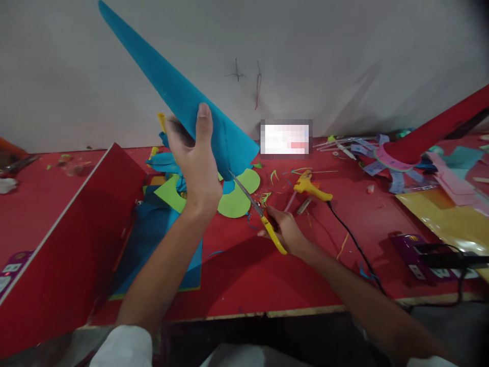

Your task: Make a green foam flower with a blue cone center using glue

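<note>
My left hand (198,158) grips a blue paper cone (179,102), its thumb lying on the outside. The cone's tip points to the upper left and its wide end faces down to the right. A dark line crosses the cone near that wide end. My right hand (284,229) is closed on scissors with yellow handles (273,234). The blade tips reach up to the cone's lower edge; whether they touch it I cannot tell. Under the cone lies a light green paper piece with rounded lobes (239,201) on the red table (237,285).
A yellow glue gun (311,187) with a black cord lies to the right. Blue sheets (164,250) lie at left beside an upright red panel (95,219). A purple power strip (416,257), a gold sheet (451,219) and a red cone (439,127) are farther right, with scraps around.
</note>
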A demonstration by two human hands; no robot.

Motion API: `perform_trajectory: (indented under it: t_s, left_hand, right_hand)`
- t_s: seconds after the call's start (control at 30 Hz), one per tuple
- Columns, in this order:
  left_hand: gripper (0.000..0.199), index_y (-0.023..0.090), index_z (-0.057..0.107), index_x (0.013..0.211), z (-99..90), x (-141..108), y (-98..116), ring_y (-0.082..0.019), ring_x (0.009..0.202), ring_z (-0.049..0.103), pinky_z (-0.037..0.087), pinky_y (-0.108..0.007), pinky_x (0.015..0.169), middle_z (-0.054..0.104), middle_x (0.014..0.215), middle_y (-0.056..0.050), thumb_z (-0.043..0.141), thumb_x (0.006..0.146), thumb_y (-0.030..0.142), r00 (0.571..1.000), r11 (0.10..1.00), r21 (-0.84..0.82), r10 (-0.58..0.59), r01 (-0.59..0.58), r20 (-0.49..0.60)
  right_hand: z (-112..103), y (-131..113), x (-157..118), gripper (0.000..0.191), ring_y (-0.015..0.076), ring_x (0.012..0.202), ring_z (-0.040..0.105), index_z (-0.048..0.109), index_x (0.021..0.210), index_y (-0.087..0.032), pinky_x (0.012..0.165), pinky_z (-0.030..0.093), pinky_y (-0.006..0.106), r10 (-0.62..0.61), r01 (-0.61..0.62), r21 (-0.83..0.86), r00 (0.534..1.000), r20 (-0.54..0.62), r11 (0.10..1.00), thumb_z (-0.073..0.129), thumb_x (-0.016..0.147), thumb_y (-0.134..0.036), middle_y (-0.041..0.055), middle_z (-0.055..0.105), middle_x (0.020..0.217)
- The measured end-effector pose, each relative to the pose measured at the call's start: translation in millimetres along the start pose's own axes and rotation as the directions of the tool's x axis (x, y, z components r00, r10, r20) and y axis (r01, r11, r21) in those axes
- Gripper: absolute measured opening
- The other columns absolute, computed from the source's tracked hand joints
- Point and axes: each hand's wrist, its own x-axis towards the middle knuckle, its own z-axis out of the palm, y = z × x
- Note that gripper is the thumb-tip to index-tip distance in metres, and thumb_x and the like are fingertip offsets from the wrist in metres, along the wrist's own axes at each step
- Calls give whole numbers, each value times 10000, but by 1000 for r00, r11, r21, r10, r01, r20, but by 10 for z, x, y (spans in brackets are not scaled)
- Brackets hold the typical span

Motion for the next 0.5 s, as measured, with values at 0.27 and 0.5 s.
perform_trajectory:
  t_s: [0.27,0.5]
  left_hand:
    - [291,323,591,957,7,-10,-10,-249,1272,613,565,-398,1059,697,1113,-28,774,889,538,999,996,-89,15,-19,-47]
    - [358,289,593,1011,-6,15,-58,-223,1167,639,562,-409,1062,679,1099,-28,776,878,566,998,992,-117,51,-56,-44]
  right_hand:
    - [-5,11,-4,568,101,551,261,402,713,-247,478,238,238,5,-6,-24,1000,-22,1000,708,744,-725,-80,336,579]
    - [-12,-2,10,605,102,548,250,382,697,-250,470,232,240,9,-11,-49,999,-38,999,692,738,-769,-77,327,564]
